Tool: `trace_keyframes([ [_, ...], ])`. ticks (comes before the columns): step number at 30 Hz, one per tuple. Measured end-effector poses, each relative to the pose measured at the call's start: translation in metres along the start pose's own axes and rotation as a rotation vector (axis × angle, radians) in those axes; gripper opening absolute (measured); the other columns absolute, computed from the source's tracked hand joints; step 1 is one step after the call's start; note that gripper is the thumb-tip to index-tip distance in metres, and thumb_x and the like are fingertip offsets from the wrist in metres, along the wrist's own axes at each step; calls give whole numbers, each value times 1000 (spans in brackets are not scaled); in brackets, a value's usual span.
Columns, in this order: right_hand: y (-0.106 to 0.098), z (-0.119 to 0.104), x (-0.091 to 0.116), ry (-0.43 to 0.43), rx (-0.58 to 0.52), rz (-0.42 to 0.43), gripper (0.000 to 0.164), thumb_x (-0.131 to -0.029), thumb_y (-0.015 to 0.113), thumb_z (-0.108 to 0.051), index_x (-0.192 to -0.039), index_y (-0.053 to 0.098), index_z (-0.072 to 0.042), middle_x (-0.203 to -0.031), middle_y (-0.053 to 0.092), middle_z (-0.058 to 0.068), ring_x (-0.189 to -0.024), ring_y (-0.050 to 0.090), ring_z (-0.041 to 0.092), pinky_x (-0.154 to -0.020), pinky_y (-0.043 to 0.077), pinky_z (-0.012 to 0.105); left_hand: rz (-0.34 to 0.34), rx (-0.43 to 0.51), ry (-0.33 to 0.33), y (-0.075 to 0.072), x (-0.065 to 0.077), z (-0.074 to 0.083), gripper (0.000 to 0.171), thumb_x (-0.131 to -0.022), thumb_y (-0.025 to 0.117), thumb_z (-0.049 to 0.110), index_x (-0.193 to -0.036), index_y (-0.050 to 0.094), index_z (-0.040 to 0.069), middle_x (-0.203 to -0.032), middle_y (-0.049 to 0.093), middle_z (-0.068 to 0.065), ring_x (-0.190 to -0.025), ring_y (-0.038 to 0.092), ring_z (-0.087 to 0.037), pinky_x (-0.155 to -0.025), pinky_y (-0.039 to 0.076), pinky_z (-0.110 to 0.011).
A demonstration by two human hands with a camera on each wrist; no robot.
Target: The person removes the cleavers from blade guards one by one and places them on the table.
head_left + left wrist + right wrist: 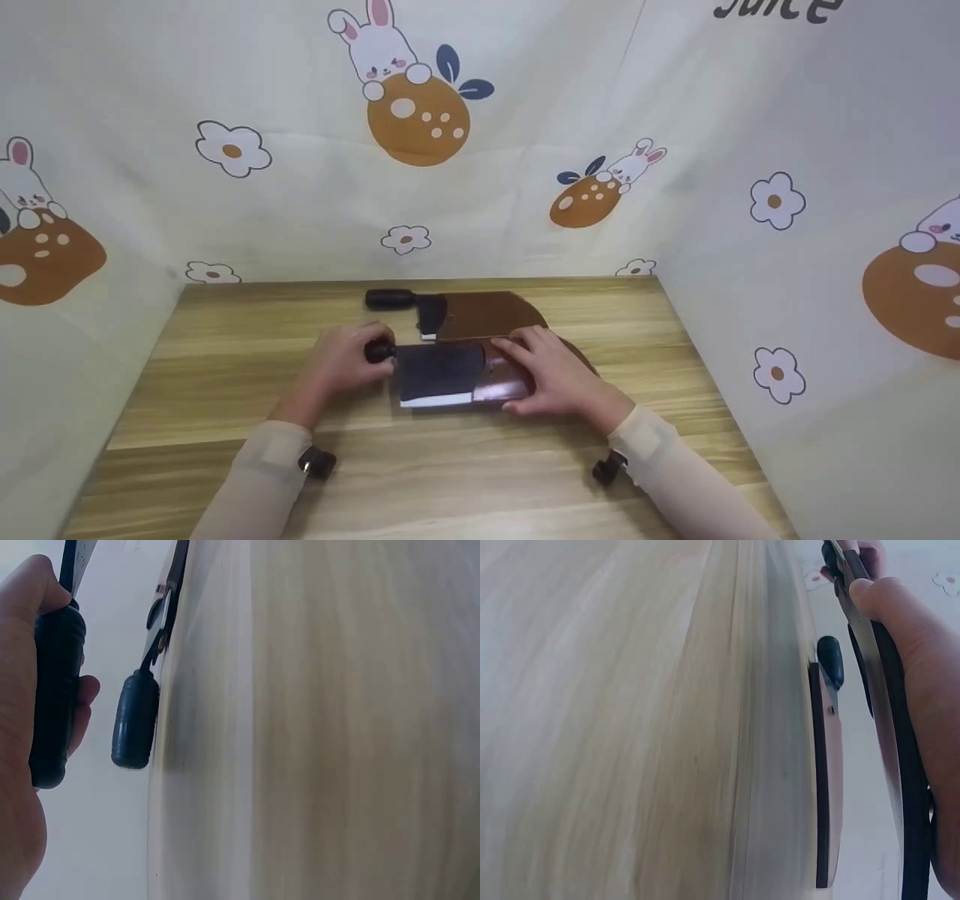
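A cleaver-like knife (pixel 439 369) with a dark blade and bright edge sits partly inside a brown leather sheath (pixel 504 381). My left hand (pixel 345 358) grips its black handle (pixel 56 697), fingers wrapped round it in the left wrist view. On the other side, my right hand (pixel 559 375) holds the sheath between thumb and fingers. In both wrist views this knife is raised off the table. Behind it lies a second knife (pixel 430 313) with a black handle (pixel 136 720), its blade mostly covered by another brown sheath (pixel 487 313).
A wood-grain table (pixel 420 480) lies under both knives. Pale curtains (pixel 300 210) with rabbit, orange fruit and flower prints stand along the back and both sides. Each sleeved wrist carries a small black camera mount (pixel 319 463).
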State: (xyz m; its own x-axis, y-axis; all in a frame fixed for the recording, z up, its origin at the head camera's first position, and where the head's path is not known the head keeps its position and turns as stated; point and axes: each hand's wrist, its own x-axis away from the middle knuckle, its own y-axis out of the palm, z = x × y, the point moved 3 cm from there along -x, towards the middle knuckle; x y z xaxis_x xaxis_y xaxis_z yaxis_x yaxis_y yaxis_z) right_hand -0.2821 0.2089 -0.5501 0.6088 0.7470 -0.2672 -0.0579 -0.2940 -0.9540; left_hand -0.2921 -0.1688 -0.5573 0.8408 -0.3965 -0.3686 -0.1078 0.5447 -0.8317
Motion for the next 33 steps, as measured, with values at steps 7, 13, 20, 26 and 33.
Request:
trace_keyframes([
  [7, -1, 2, 2, 13, -3, -11, 109, -78, 83, -74, -168, 47, -26, -144, 54, 7, -132, 51, 26, -113, 46, 48, -13, 22, 7, -2, 1, -1, 31, -80, 86, 33, -108, 76, 23, -99, 70, 6, -82, 65, -19, -75, 57, -44],
  [13, 0, 0, 4, 1, -3, -7, 108, -78, 83, -74, -167, 48, -24, -143, 55, 8, -131, 52, 27, -112, 47, 49, -11, 8, 26, 0, 3, -2, 30, -80, 86, 32, -106, 76, 23, -101, 70, 7, -87, 67, -17, -78, 59, -44],
  [20, -3, 2, 4, -16, -14, 5, 106, -80, 83, -73, -167, 50, -23, -144, 56, 9, -132, 51, 28, -112, 47, 50, -13, 26, 13, -2, 3, -4, 29, -80, 87, 32, -106, 76, 24, -101, 69, 8, -87, 66, -17, -77, 58, -43],
  [26, -7, 16, 17, 45, -20, 14, 106, -79, 87, -69, -165, 54, -17, -144, 56, 13, -132, 52, 31, -114, 46, 53, 15, 22, -28, -10, 13, -17, 29, -77, 86, 26, -104, 76, 21, -98, 67, 8, -80, 62, -16, -71, 54, -40],
  [33, -13, 27, 25, 71, -38, 12, 105, -78, 91, -64, -164, 55, -17, -146, 55, 15, -132, 51, 34, -114, 46, 55, 6, 33, -39, -18, 17, -22, 30, -78, 87, 27, -105, 76, 21, -99, 67, 7, -82, 62, -17, -73, 53, -40],
])
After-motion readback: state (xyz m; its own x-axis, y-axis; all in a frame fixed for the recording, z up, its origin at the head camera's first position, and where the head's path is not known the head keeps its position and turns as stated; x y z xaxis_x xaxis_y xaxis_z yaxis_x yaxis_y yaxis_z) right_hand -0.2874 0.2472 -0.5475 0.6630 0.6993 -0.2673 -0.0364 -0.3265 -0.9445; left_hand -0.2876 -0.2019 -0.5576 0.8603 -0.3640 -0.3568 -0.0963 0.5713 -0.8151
